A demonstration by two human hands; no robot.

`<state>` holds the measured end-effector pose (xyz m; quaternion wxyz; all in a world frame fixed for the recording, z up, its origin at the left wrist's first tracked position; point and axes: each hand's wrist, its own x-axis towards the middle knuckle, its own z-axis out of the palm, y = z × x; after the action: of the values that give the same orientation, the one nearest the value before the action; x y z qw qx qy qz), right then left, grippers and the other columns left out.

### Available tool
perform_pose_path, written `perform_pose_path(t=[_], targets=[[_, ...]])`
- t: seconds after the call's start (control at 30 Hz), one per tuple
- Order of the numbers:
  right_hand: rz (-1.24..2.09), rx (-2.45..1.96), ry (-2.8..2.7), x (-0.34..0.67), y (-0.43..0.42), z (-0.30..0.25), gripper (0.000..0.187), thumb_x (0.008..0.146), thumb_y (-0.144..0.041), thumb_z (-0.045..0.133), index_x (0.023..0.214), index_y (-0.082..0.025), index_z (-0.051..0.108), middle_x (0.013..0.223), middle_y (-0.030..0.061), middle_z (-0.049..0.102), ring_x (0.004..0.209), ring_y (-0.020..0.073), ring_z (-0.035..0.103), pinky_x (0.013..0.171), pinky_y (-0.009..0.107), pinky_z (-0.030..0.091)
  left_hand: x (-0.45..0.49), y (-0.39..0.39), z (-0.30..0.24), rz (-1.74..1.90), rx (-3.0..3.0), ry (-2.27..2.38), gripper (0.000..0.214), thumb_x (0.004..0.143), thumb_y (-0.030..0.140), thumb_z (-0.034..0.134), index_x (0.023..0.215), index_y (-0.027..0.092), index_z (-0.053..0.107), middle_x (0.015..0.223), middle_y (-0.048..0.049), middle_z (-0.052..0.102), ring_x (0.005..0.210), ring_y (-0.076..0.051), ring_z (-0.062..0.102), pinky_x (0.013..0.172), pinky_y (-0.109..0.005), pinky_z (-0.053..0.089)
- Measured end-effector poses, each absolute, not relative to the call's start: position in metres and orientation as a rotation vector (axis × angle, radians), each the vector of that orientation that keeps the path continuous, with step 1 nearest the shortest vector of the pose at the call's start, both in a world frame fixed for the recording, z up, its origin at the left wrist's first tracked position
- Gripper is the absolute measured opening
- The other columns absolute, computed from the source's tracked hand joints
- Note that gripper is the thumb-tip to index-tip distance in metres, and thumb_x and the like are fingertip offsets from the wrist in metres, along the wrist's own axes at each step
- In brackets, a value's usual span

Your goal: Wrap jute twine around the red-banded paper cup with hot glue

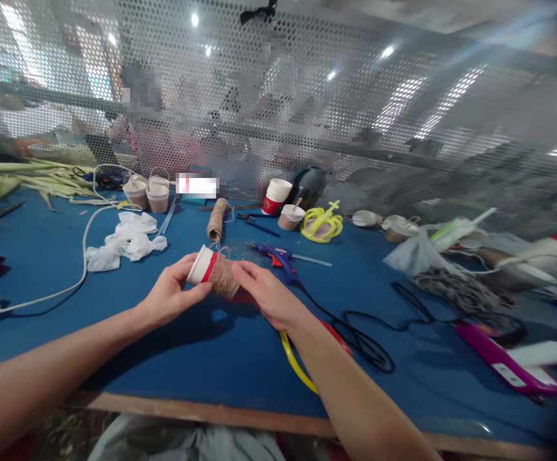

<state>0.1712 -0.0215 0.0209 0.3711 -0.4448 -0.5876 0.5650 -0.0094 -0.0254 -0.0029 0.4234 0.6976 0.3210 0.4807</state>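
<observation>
Between both hands a paper cup [203, 264], white with a red band, is held tilted on its side above the table. Brown twine [223, 275] is wound around its lower part. My left hand [175, 288] grips the cup near its white rim, thumb below and fingers behind. My right hand [264, 291] closes around the twine-wrapped base end. A strand seems to run from the cup toward a spool of twine [217, 219] lying just behind it. Close to my right hand lies a blue glue gun [278, 257] with a clear glue stick in its back.
Crumpled white plastic [129, 240] and a white cable [85, 246] lie at left. Twine-wrapped cups [157, 194], pliers [259, 224], stacked paper cups [276, 195] and a yellow crown-shaped piece [321, 223] stand farther back. A purple power strip [509, 362] and black cord [367, 320] lie at right.
</observation>
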Motion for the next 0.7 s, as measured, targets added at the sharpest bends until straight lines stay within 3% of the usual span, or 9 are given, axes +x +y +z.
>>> perform_pose_path(t=[0.13,0.3,0.43,0.7], targets=[[1.309,-1.18,-1.605,0.175,-0.022,0.023,0.044,0.073,-0.043,0.058,0.106,-0.016,0.05,0.102,0.009,0.06,0.087,0.0191,0.058,0.074,0.034,0.047,-0.011,-0.023,-0.004,1.178,1.739,0.796,0.028,0.071,0.027,0.061,0.095,0.012,0.06,0.105,-0.0091,0.058,0.097,-0.022,0.052,0.087,-0.031,0.039],[1.117,-1.255,-1.768,0.174,-0.024,0.024,0.047,0.07,-0.034,0.062,0.11,-0.016,0.044,0.106,0.0102,0.057,0.09,0.0196,0.058,0.079,0.035,0.046,-0.009,-0.024,-0.001,1.067,1.528,0.857,0.035,0.068,0.032,0.064,0.093,0.009,0.058,0.081,-0.006,0.063,0.072,-0.017,0.056,0.069,-0.028,0.044],[1.137,-1.259,-1.826,0.169,-0.028,0.025,0.046,0.07,-0.031,0.062,0.109,-0.014,0.043,0.107,0.0117,0.055,0.088,0.019,0.058,0.077,0.034,0.047,-0.008,-0.026,0.002,1.004,1.439,0.852,0.041,0.065,0.032,0.066,0.098,0.01,0.056,0.081,-0.005,0.063,0.067,-0.014,0.055,0.063,-0.024,0.044],[0.785,-1.289,-2.026,0.165,-0.034,0.018,0.051,0.065,-0.036,0.066,0.11,-0.017,0.047,0.11,0.0096,0.05,0.1,0.0208,0.051,0.087,0.037,0.041,-0.007,-0.025,0.003,0.99,1.377,0.879,0.032,0.066,0.031,0.065,0.089,0.01,0.057,0.073,-0.0014,0.061,0.063,-0.012,0.053,0.06,-0.021,0.042]])
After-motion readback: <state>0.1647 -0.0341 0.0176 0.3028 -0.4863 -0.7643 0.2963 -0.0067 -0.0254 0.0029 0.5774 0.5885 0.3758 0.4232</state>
